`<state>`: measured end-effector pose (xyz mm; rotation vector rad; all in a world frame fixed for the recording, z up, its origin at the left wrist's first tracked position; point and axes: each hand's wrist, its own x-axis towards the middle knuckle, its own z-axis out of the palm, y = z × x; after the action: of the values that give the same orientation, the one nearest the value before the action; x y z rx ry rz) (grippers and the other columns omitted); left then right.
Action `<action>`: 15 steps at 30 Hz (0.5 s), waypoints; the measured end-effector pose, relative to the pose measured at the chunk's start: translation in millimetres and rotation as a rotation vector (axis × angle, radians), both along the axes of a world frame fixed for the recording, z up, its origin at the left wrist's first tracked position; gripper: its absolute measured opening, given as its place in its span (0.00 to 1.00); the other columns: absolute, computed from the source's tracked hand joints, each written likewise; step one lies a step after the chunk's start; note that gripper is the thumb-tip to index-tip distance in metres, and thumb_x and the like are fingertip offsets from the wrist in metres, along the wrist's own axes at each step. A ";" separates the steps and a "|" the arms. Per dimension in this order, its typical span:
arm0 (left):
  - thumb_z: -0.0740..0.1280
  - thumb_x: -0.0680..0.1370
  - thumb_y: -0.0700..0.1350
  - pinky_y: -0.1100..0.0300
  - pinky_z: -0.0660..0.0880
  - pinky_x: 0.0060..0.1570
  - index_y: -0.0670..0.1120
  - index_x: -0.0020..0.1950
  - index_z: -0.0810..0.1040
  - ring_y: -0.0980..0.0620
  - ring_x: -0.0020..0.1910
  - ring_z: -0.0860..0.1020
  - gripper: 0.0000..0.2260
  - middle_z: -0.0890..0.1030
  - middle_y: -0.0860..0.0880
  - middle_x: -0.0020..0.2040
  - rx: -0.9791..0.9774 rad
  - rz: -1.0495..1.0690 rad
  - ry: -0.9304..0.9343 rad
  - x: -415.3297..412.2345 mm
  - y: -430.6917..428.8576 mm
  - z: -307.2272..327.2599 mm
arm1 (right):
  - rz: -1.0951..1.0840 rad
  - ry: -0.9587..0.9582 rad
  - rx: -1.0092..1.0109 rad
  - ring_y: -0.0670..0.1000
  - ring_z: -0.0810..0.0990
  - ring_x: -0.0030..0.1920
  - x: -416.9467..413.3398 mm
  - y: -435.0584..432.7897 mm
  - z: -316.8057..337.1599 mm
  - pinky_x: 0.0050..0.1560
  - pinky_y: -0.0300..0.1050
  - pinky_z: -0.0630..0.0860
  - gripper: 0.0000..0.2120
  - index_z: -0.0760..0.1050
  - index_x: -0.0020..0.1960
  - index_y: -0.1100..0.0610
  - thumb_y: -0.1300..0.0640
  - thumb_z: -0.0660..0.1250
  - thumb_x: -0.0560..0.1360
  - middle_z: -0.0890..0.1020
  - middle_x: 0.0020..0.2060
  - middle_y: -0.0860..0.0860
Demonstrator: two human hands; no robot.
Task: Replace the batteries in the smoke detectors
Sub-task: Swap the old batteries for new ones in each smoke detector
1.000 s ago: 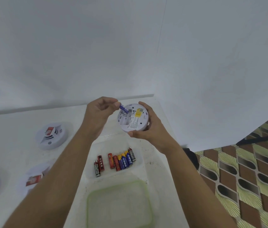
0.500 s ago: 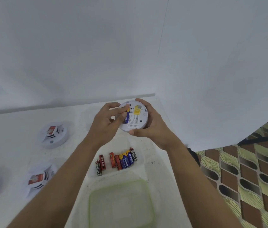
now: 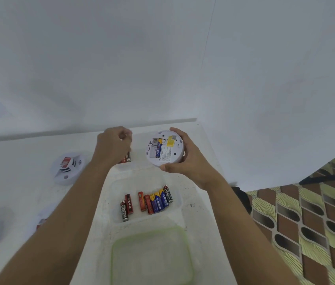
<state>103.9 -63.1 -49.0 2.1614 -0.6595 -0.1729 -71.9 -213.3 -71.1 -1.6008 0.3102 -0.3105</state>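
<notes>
holding the smoke detector [image 3: 168, 155] up over the far end of the white table [image 3: 18, 173], back side toward the camera, in the right hand [image 3: 185, 161], with fingers wrapped over the far rim and thumb propped under the near edge. showing one blue battery [image 3: 158, 148] seated in the open compartment, seemingly with room left beside it. hovering the left hand [image 3: 114, 142] just left of the detector, apart from it, blurred, with fingers curled in; cannot tell whether pinching anything. lying on the table just below that hand, a couple of red batteries [image 3: 127, 158]; sitting nearer, in the clear tub [image 3: 177, 204], more spare cells [image 3: 156, 202], red and blue. judging by looks: a light, rigid plastic shell, smooth and a little slippery, so best gripped round the rim as now, never by the thin contacts or wires inside. as for the cells, small, hard and prone to rolling if set down loose; best pinched at mid-length between thumb and forefinger, then pressed in against the spring end. probably midway through this unit, with another detector [image 3: 68, 167] waiting at left.
</notes>
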 end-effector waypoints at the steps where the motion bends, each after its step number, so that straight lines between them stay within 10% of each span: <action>1: 0.66 0.78 0.43 0.64 0.75 0.44 0.46 0.49 0.83 0.54 0.38 0.82 0.06 0.83 0.50 0.45 0.168 -0.034 -0.053 6.0 -3.2 -0.5 | -0.004 0.002 0.003 0.50 0.74 0.68 -0.6 0.0 -1.1 0.61 0.54 0.81 0.44 0.64 0.75 0.47 0.71 0.78 0.67 0.75 0.67 0.46; 6: 0.74 0.72 0.47 0.58 0.72 0.38 0.41 0.42 0.77 0.44 0.42 0.78 0.11 0.80 0.44 0.41 0.708 -0.099 -0.157 21.1 -26.4 -10.2 | 0.001 -0.001 0.016 0.50 0.75 0.68 -1.6 0.4 -2.6 0.61 0.56 0.80 0.44 0.63 0.75 0.47 0.71 0.78 0.68 0.75 0.67 0.46; 15: 0.76 0.66 0.42 0.59 0.70 0.32 0.43 0.33 0.69 0.49 0.29 0.71 0.15 0.72 0.46 0.32 0.815 -0.148 -0.149 24.5 -35.6 -22.6 | 0.002 -0.003 0.015 0.51 0.75 0.68 -6.6 -1.8 3.3 0.61 0.56 0.81 0.44 0.63 0.75 0.47 0.71 0.78 0.68 0.75 0.67 0.46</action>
<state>128.3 -98.7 -71.6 2.9207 -0.9482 -0.4195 -78.5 -215.0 -67.9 -1.5855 0.3074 -0.3083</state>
